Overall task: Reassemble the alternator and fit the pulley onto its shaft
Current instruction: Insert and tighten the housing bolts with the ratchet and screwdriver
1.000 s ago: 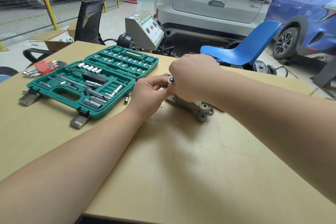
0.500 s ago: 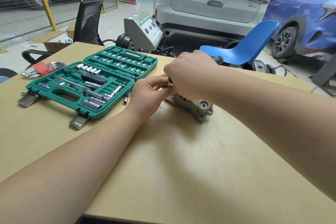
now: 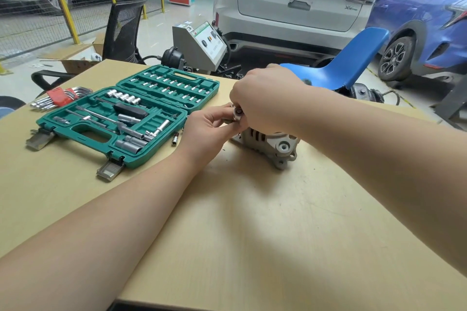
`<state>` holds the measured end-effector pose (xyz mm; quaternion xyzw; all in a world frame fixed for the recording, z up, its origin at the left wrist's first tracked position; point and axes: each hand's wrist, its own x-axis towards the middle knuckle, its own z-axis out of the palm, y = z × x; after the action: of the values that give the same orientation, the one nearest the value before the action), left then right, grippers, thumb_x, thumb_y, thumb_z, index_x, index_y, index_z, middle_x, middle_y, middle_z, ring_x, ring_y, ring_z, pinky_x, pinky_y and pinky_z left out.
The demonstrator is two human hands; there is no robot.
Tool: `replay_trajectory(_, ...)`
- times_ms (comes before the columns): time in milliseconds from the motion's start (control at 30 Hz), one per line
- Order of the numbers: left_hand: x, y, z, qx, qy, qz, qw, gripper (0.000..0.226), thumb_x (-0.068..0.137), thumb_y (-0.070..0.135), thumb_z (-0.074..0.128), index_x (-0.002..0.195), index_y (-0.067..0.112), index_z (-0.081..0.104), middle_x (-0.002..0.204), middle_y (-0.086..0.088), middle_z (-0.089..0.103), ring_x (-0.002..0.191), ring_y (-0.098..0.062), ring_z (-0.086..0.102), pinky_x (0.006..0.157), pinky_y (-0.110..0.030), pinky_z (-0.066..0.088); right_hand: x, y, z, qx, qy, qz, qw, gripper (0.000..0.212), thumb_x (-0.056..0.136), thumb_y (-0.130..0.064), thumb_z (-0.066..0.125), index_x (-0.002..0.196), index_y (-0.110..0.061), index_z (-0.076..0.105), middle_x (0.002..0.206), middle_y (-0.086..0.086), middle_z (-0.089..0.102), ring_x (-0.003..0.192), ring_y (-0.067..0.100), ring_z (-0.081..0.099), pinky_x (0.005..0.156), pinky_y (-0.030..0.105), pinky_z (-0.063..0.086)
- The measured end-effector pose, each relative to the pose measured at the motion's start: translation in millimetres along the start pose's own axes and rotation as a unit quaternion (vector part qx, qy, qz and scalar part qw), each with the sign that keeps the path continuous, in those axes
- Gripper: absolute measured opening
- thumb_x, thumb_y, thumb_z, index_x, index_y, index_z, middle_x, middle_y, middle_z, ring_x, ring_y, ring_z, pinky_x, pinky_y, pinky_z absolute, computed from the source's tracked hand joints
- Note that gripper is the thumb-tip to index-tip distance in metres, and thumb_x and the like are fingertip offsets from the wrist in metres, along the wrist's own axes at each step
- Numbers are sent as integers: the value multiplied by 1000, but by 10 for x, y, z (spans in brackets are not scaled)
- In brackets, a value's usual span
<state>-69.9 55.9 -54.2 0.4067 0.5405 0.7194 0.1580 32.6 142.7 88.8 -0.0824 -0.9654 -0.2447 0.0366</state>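
A pale wooden table (image 3: 252, 235) filled the lower view, and every place below is given from the alternator (image 3: 271, 145), which sat on it near the middle. Beyond the alternator, off the table, stood a white car (image 3: 295, 0), with a blue car (image 3: 424, 20) to the right of it and a blue chair (image 3: 353, 63) nearer. To the left of the alternator lay an open green socket set case (image 3: 131, 116), sockets and a ratchet in its trays. Farther left, past the case, lay a red-held bunch of hex keys (image 3: 59, 97). A single loose socket (image 3: 174, 139) lay on the table between the case and the alternator.

The right hand (image 3: 265, 101) was curled over the top of the alternator, hiding its upper part; its fingers met a small silver round part (image 3: 237, 113) just above the housing. The left hand (image 3: 207, 126) came in from the left side, thumb and fingers pinching that same part. Whether the part sat on the shaft could not be told.
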Motion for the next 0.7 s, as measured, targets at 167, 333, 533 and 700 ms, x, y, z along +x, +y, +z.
replay_trajectory(167, 8, -23, 0, 8, 30, -5, 1000, 23, 84, -2, 87, 106, 3, 84, 100, -2, 83, 116, -26, 74, 98, -30, 59, -8, -78, 51, 32, 22, 47, 998, 47, 90, -52, 65, 64, -23, 38, 70, 0, 45, 56, 17, 43, 50, 27, 29)
replay_trajectory(333, 12, 14, -4, 19, 9, 1, 1000, 15, 89, 1, 84, 103, 4, 84, 100, 1, 83, 112, -18, 75, 97, -30, 56, 23, -7, 48, 15, 0, 14, 1000, 47, 90, -30, 70, 66, -25, 31, 70, -2, 42, 63, 19, 45, 57, 29, 27)
replay_trajectory(533, -5, -23, -17, 32, 24, 17, 999, 22, 88, 4, 86, 110, 3, 83, 107, -6, 83, 124, -30, 71, 103, -33, 57, 9, -43, 42, 28, 7, 41, 999, 49, 90, -50, 67, 64, -24, 36, 69, 0, 44, 56, 17, 43, 50, 27, 29)
replay_trajectory(700, 19, -6, 8, 15, 18, 0, 1000, 15, 87, -1, 85, 101, 4, 83, 97, -2, 83, 107, -19, 76, 97, -33, 58, -1, -43, 83, 25, 6, 40, 999, 46, 92, -42, 68, 66, -23, 36, 70, -1, 44, 60, 19, 45, 53, 28, 29)
